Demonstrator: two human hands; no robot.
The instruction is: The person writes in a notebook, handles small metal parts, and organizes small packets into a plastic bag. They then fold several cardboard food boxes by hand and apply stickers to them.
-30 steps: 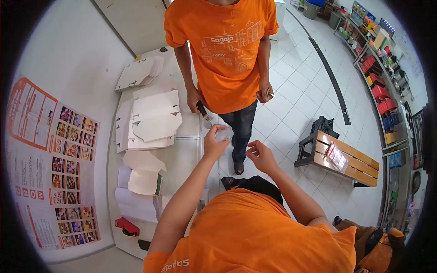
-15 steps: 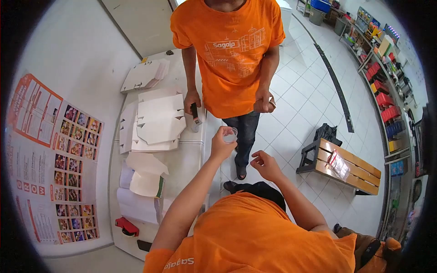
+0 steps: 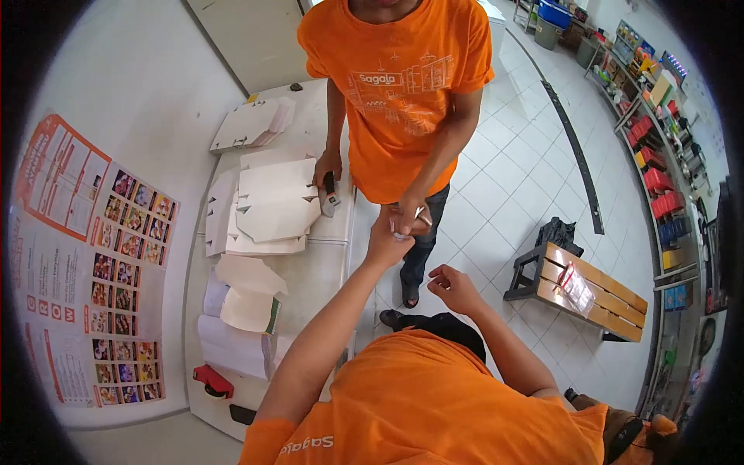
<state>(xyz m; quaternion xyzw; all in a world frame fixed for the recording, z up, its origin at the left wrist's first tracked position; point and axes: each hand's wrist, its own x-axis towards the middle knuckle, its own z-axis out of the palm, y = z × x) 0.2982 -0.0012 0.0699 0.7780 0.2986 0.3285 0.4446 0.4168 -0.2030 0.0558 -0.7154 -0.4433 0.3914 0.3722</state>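
Note:
My left hand (image 3: 387, 242) is stretched forward, its fingers closed around a small clear, round piece of plastic (image 3: 400, 235), now mostly covered by hands. A co-worker's hand (image 3: 413, 218) meets mine there, touching it or the piece. Something thin and pale shows at that person's fingers. With nothing in it, my right hand (image 3: 456, 290) hangs over the floor, fingers loosely bent and apart. The co-worker's other hand (image 3: 328, 167) grips a black-handled tool with a clear end (image 3: 331, 203) beside the stacked white cardboard.
Flat white box blanks (image 3: 275, 190) lie stacked on the white table (image 3: 329, 267) at left. Nearer me are a partly folded box (image 3: 249, 298), papers and a red tape dispenser (image 3: 213, 381). A wooden bench (image 3: 597, 291) stands right; shelves (image 3: 659, 178) line the far right.
The co-worker's hand has come down and across to my left hand, covering much of the clear plastic piece. My left hand has turned slightly; my right hand has barely moved.

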